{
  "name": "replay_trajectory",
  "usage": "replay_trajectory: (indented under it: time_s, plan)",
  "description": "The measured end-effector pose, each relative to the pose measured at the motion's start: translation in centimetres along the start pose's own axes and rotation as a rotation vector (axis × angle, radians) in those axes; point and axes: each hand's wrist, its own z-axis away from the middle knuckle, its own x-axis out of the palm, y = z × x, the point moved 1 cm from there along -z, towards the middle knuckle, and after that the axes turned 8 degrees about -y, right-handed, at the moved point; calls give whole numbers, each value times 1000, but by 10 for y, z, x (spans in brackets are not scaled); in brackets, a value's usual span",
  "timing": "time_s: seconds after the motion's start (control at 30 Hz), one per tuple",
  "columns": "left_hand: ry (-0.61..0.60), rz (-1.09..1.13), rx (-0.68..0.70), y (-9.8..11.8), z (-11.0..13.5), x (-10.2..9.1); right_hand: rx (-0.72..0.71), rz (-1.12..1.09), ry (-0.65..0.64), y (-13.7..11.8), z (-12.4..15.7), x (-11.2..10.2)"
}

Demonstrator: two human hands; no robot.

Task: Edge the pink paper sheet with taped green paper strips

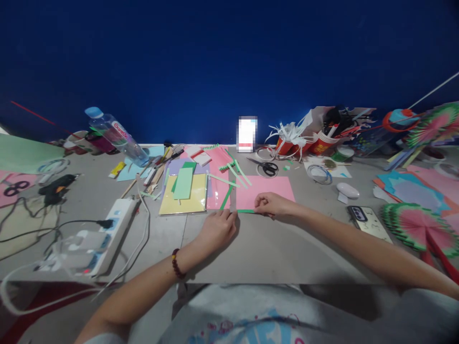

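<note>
You have black scissors, a water bottle, a power strip and a phone on your worktop.

1. Both forearms are bare up past the elbows.
2. A bracelet of round, dark red beads circles the wrist behind the left grip.
3. The right grip and its wrist are bare.
4. The shirt is pale grey-white, printed in light blue and pink.
</note>
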Motion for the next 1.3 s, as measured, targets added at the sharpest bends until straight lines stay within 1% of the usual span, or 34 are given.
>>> replay_trajectory:
  time_s: [0.33, 0.47, 0.67, 1.07, 1.3]
  plan:
    - [-17, -25, -2, 0, 0, -1, 55, 129, 82, -7, 1, 5]
    - [-15, 2, -8, 1, 0, -2, 54, 120, 85, -8, 1, 6]
    - [-37, -18, -12, 0, 0, -2, 72, 122, 82, -8, 1, 6]
    - [-24, -40, 0, 0, 0, -1, 68, 122, 74, -8, 0, 5]
    - [-4, -55, 0, 0, 0, 0, 78, 117, 89, -11, 2, 6]
